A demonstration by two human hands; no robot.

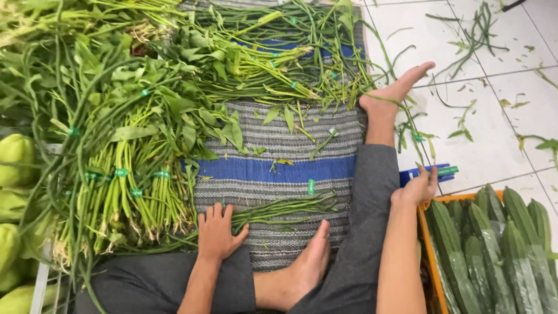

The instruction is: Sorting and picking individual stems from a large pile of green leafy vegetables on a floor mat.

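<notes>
Left hand rests open, palm down, on a bunch of long beans at the striped mat's near edge — right hand pinches green tape beside the orange crate.

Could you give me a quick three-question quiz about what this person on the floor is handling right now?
1. True or false: the left hand rests on a bunch of long beans lying on the striped mat.
2. What does the right hand reach toward? A) green tape roll B) a knife C) a cup
3. Fill in: the orange crate holds wrapped ridged ______.

Key: 1 true; 2 A; 3 gourds.
</notes>
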